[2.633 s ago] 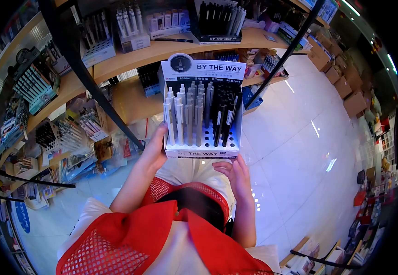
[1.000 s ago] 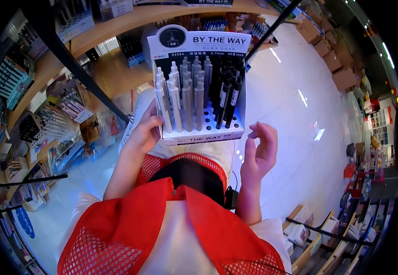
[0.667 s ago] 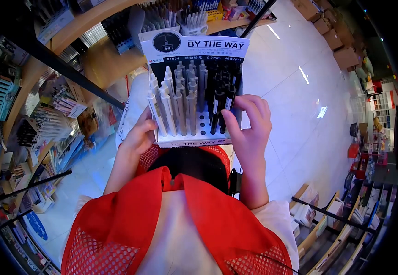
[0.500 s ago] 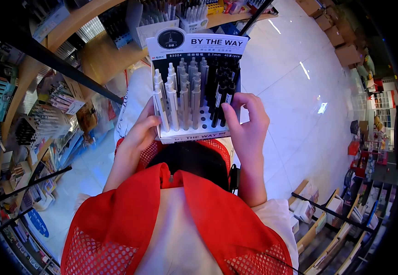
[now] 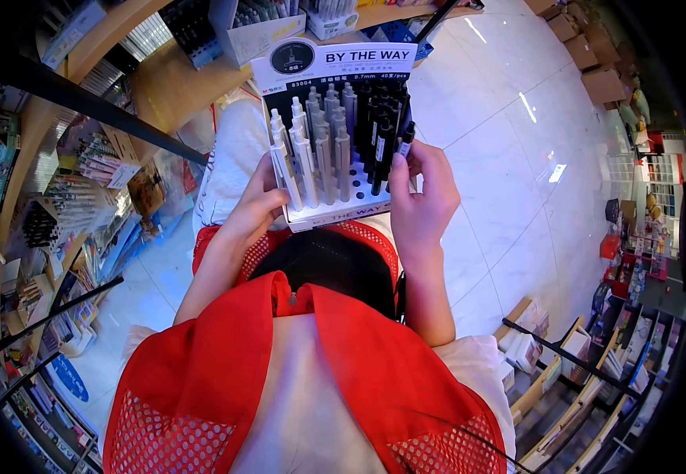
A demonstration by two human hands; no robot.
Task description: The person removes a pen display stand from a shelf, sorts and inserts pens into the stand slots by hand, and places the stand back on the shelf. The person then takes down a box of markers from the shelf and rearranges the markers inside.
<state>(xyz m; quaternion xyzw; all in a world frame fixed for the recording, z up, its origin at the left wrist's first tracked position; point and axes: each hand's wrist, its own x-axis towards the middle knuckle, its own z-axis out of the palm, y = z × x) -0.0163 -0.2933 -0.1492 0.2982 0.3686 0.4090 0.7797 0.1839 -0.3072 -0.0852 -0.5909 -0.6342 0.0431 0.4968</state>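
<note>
A display box (image 5: 335, 212) of mechanical pencils, with "BY THE WAY" on its header card, sits tilted above my lap. My left hand (image 5: 257, 204) is closed on the box's left side, thumb at its front corner. In the box stand white pencils (image 5: 283, 170) on the left, grey pencils (image 5: 333, 150) in the middle and black pencils (image 5: 380, 150) on the right. At the right front corner my right hand (image 5: 426, 189) pinches one black mechanical pencil (image 5: 407, 142), its top leaning outward. Its lower end is hidden behind my thumb. Several holes (image 5: 356, 178) at the front hold no pencil.
Wooden shelves (image 5: 161, 95) packed with stationery curve along the left, with a black metal post (image 5: 114, 118) in front. Pale floor tiles (image 5: 493, 142) lie to the right. Cardboard boxes (image 5: 599, 83) are stacked at the upper right, and another rack (image 5: 580, 395) stands lower right.
My right hand now pinches a black pencil, which has shifted right and tilted away from the others. The box has turned slightly and moved a little up in view, with my left hand still on it.
</note>
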